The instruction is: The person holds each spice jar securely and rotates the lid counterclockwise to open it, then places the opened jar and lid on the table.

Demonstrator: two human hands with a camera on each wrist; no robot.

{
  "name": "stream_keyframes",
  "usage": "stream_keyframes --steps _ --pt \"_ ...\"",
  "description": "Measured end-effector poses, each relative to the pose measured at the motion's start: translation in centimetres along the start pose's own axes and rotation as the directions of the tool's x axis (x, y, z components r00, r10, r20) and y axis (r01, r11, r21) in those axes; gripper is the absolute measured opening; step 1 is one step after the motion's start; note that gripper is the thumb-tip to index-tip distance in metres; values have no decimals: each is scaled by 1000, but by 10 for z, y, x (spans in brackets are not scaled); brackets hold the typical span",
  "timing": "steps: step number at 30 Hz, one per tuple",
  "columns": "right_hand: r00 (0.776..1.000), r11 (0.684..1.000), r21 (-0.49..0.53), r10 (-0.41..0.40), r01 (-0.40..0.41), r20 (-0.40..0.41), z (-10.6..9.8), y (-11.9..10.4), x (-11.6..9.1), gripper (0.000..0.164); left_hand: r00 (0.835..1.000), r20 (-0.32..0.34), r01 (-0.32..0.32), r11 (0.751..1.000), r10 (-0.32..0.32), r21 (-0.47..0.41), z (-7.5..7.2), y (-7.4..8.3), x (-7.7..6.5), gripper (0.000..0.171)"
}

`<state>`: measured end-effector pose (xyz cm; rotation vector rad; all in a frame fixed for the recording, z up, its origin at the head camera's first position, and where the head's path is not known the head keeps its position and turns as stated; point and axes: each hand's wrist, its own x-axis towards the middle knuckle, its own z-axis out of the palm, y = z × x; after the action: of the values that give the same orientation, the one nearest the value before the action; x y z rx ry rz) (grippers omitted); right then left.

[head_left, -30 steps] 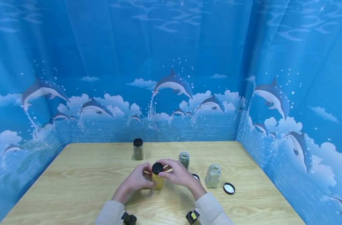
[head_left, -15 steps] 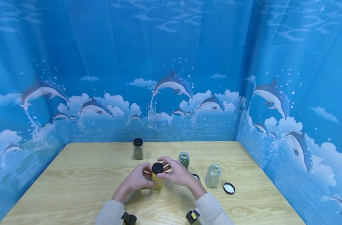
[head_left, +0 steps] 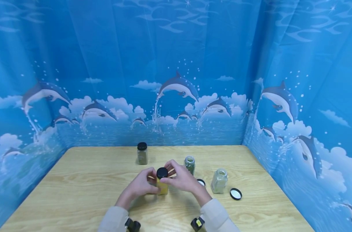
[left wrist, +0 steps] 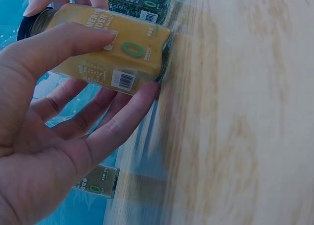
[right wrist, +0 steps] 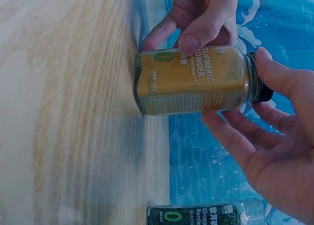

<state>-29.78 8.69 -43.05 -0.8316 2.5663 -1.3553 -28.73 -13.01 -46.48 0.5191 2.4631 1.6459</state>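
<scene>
Yellow turmeric powder is showing through a glass jar [head_left: 163,188] that is standing upright on the wooden table [head_left: 86,183]. The left hand [head_left: 141,184] is gripping its body between thumb and fingers, while the right hand [head_left: 184,178] is pinching its black cap [head_left: 162,172]. Nearby, an uncapped parsley jar [head_left: 189,167] and an uncapped pale jar [head_left: 218,183] are standing; an upturned lid [head_left: 235,194] is lying beside the latter. Farther back, a capped jar [head_left: 142,157] is standing.

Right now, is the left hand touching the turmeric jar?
Touching. In the left wrist view, the left hand lays its thumb across the turmeric jar, with no gap.
</scene>
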Motion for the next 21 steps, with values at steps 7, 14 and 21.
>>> stream_keyframes --steps 7,14,21 --pt "999 999 -19 -29 29 31 -3 0 0 35 1000 -7 23 1000 -23 20 0 0 2 41" --pt "997 997 -51 -48 51 61 -5 -1 0 37 999 -7 33 999 -32 24 1 -1 3 42" --pt "997 999 -31 -36 38 66 -5 -1 -1 41 999 -6 45 999 -45 11 0 -1 2 43"
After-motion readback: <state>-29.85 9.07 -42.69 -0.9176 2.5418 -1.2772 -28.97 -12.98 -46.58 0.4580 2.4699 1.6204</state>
